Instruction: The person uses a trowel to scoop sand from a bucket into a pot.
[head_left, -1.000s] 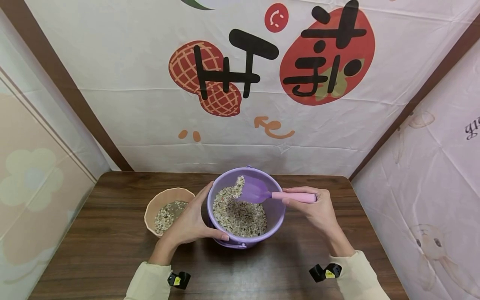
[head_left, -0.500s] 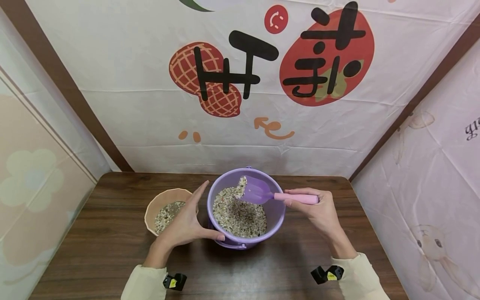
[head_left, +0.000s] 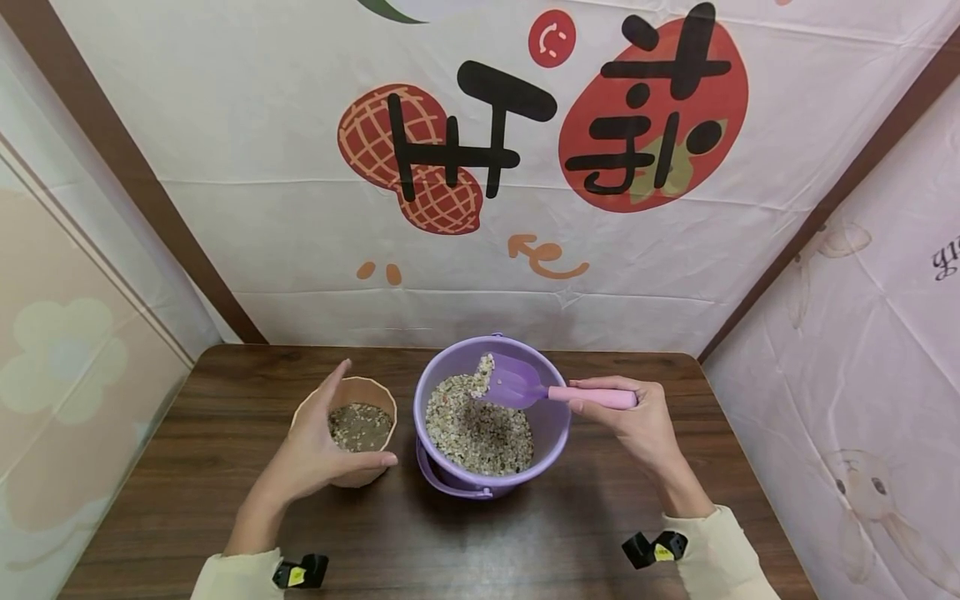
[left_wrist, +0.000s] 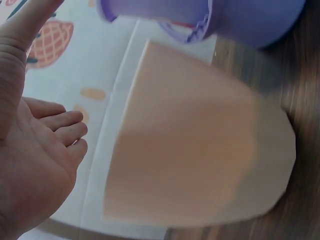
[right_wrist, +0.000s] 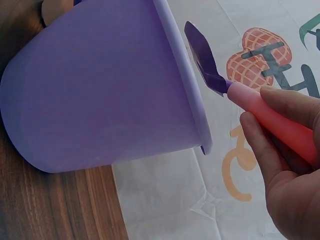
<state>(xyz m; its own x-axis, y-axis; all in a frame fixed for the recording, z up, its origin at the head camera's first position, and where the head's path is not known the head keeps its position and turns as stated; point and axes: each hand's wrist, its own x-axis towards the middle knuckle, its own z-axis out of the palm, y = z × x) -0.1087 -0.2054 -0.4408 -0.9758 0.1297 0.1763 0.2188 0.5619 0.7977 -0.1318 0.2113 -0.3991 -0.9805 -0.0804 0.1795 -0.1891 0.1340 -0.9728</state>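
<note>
Purple plastic forms the round bucket point(head_left: 551, 427) on the brown wood-grain desk point(head_left: 720, 442), with pale speckled gravel point(head_left: 480, 437) inside. Above its opening, the right hand point(head_left: 637, 421) pinches the pink handle of a small purple-bladed scoop point(head_left: 555, 392) between thumb and fingers; more gravel sits at the blade's tip. A peach faceted pot point(head_left: 363, 390), also holding gravel, stands left of the bucket. The left hand point(head_left: 303, 454) is beside it, thumb spread wide from the fingers, a gap showing in the left wrist view.
</note>
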